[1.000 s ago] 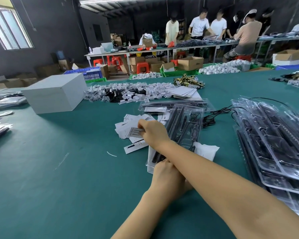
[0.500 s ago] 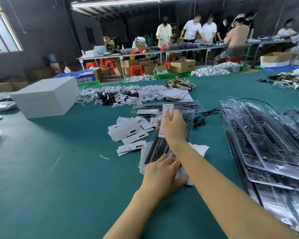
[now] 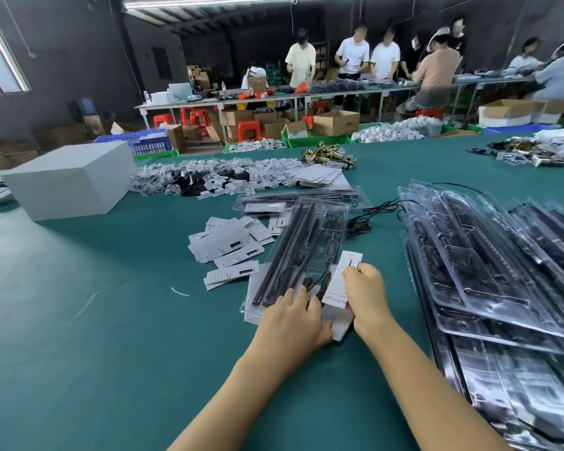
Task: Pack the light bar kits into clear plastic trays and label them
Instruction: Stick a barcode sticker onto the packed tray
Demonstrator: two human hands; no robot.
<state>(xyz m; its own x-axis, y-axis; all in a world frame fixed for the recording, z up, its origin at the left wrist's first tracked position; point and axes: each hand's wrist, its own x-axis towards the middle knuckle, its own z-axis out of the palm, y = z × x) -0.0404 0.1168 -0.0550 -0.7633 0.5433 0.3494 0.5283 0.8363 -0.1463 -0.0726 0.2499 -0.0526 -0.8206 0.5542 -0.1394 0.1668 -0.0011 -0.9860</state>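
The left hand (image 3: 293, 317) lies flat with straight fingers on the near end of a clear plastic tray (image 3: 306, 249), pressing it against the green table (image 3: 111, 336). Just to its right, the right hand (image 3: 365, 297) pinches a white label card (image 3: 342, 278) between thumb and curled fingers, the card resting on the tray's near right corner and slanting away from the hand. Under both hands a white sheet (image 3: 339, 323) pokes out from beneath the tray.

Inside the tray, black light bars (image 3: 290, 242) run lengthwise away from the left fingertips, with a thin cable and a small controller beside them.

To the left of the grip lies a loose heap of more white cards (image 3: 228, 245). To its right sits a tall stack of packed trays (image 3: 489, 288), spreading toward the table edge. Beyond the held tray lies another tray (image 3: 300, 198) crosswise, with black cables (image 3: 372, 213) trailing off it.

Farther left stands a white box (image 3: 69, 180); past it, a long pile of small bagged parts (image 3: 209, 177). At the far benches several people (image 3: 385, 60) stand working.
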